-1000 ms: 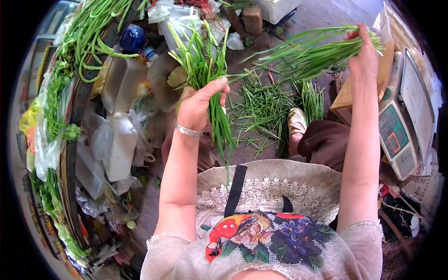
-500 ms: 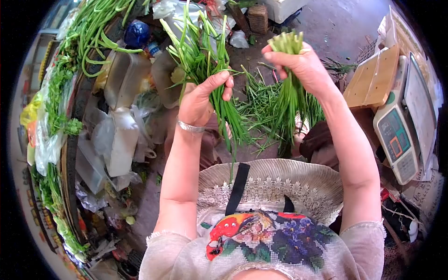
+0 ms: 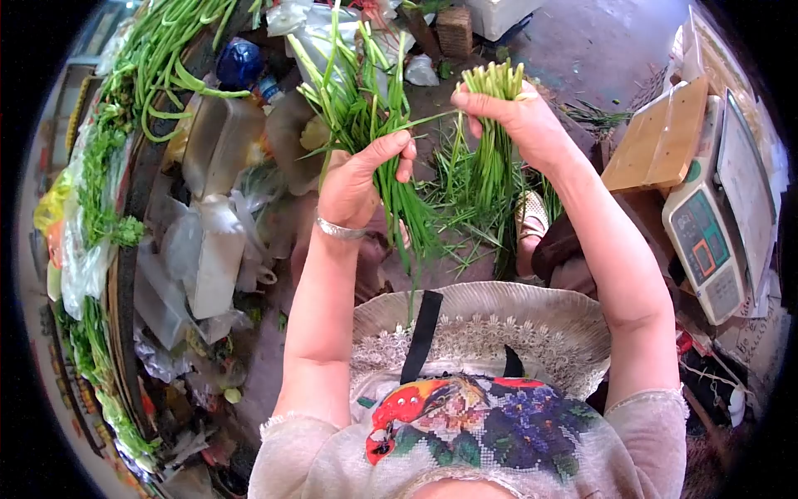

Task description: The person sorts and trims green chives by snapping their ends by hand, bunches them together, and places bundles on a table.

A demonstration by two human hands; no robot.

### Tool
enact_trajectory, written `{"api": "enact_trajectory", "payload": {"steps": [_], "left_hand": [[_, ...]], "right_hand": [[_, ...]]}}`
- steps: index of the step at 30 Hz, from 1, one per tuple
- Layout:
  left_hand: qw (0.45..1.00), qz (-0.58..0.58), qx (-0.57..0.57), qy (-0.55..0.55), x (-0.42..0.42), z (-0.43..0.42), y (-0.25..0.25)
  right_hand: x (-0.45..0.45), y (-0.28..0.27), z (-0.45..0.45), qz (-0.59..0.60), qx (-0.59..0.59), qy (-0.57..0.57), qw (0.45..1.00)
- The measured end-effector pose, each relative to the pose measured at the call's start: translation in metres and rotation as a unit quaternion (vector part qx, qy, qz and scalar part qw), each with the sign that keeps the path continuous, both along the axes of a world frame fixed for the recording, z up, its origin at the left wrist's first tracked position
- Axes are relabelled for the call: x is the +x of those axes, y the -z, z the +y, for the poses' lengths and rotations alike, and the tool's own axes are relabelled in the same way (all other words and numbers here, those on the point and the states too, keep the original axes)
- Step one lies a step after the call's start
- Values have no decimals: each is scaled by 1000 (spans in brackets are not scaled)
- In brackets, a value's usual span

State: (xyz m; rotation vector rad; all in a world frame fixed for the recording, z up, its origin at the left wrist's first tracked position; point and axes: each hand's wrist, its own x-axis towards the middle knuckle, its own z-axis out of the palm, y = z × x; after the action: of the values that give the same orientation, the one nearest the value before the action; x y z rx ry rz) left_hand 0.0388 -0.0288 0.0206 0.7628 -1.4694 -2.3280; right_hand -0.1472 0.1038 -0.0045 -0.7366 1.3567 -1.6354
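Note:
My left hand point(image 3: 363, 179) is closed round a loose bunch of green stalks point(image 3: 366, 100), whose pale ends point up and whose thin leaves hang below the fist. To its right, my right hand point(image 3: 511, 121) grips a denser bunch of long green leaves point(image 3: 492, 170). That bunch hangs down, its even cut ends standing above my thumb. The two hands are apart, at nearly the same height. Behind and below them, more cut greens point(image 3: 453, 179) lie scattered on the ground near my shoe point(image 3: 530, 218).
A digital scale point(image 3: 702, 241) stands at the right beside a brown cardboard piece point(image 3: 657, 137). Plastic containers point(image 3: 218, 258) and bags fill the left, next to a ledge of leafy vegetables point(image 3: 104, 208). At the top are a wooden block point(image 3: 454, 32) and a white box point(image 3: 503, 12).
My right hand has come in from the far upper right towards my left hand, and its bunch has turned from lying sideways to hanging down. My left hand has barely moved.

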Motion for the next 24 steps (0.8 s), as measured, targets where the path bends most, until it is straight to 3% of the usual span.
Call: {"api": "enact_trajectory", "payload": {"steps": [5,12,15,24], "left_hand": [[1000,7,17,-1,0,-7,8],[998,-42,-35,-27,-1,-2,2],[999,-28,-33,3,-4,3,1],[995,-43,-63,64,-10,16,1]], "right_hand": [[-29,0,11,-126,-13,37,991],[-45,-6,22,-215,-76,96,969],[-42,-6,19,-151,-14,84,985],[-7,-6,-4,-121,-42,56,990]]}}
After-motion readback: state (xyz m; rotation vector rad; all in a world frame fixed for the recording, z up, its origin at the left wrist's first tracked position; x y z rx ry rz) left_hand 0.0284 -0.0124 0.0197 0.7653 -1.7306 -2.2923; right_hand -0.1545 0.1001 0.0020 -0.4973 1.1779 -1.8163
